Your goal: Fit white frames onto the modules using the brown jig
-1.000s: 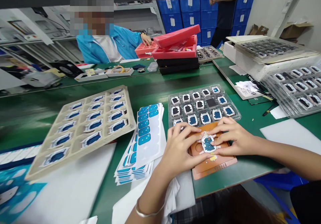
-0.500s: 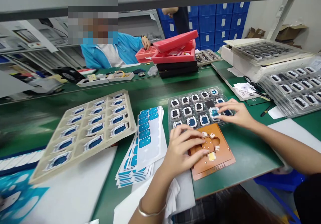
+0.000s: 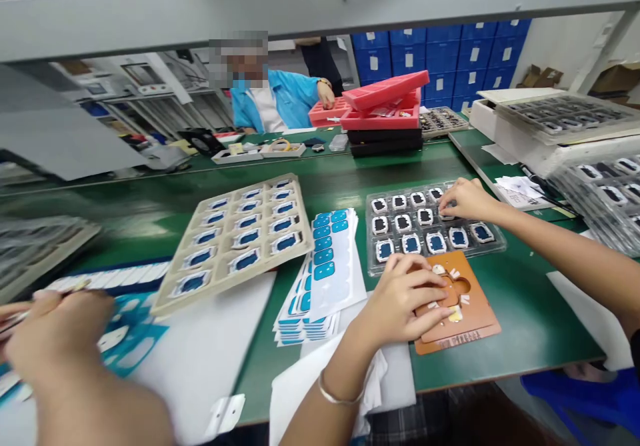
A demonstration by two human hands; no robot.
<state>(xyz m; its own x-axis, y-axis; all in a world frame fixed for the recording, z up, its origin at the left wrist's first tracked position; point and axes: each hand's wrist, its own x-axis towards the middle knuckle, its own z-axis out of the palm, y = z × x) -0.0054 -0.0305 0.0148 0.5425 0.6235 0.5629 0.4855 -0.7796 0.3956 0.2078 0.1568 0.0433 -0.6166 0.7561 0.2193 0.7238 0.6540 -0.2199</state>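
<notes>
My left hand (image 3: 411, 303) lies over the orange-brown fixture plate (image 3: 480, 323), fingers apart and bent, tips on its raised middle. My right hand (image 3: 463, 201) pinches a white watch case (image 3: 447, 217) at a pocket of the clear plastic tray (image 3: 373, 269). Fingers cover most of that case. The tray holds rows of similar white cases with black or blue centres. White and yellow bits sit on the plate. Just left of my left hand lies a fanned stack of white sheets with blue rounded stickers (image 3: 325, 256).
A tilted beige tray of blue-centred cases (image 3: 223, 293) stands left of the sheets. At the lower left is a co-worker's blurred hand (image 3: 55, 339). Across the table, a person in blue reaches into red foam trays (image 3: 383, 121). Stacked clear trays (image 3: 590, 193) stand at right.
The view has swung left. My right hand has carried the watch case to a pocket farther back in the tray. My left hand stays on the plate. A co-worker's hand has entered at left.
</notes>
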